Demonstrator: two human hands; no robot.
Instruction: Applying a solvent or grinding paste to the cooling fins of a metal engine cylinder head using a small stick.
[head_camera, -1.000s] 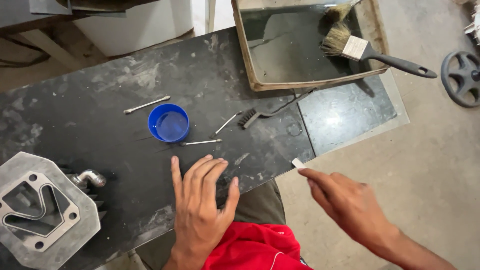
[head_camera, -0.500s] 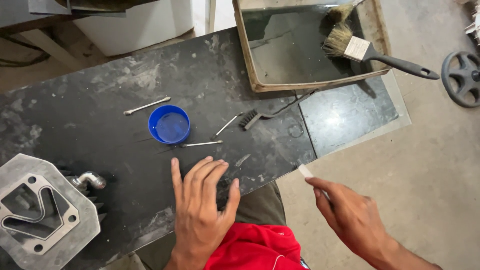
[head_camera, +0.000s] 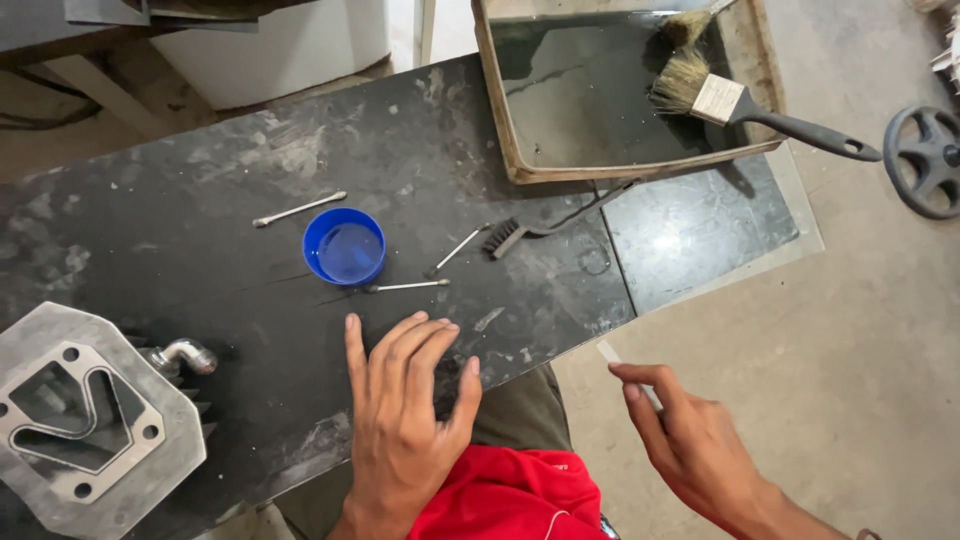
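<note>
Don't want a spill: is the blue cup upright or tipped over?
Upright. The blue cup stands on the dark table, its round mouth facing up and its bottom visible inside. Whether it holds liquid, cannot tell.

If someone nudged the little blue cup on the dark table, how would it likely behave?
The blue cup looks like thin plastic, so probably light and easy to slide. It is low, wide and upright, so tipping seems unlikely. It may hold clear liquid that could slosh; that is hard to tell.

Surface (head_camera: 200, 240): I note black, mottled with grey-white smears.
Cup (head_camera: 344, 246): I record solid blue.
Swabs (head_camera: 298, 209): white.
Tray (head_camera: 505, 120): tan rim, dark inside.
Paintbrush (head_camera: 745, 105): pale bristles, black handle.
Metal plate (head_camera: 85, 425): dull grey.
Cloth (head_camera: 510, 500): red.
</note>
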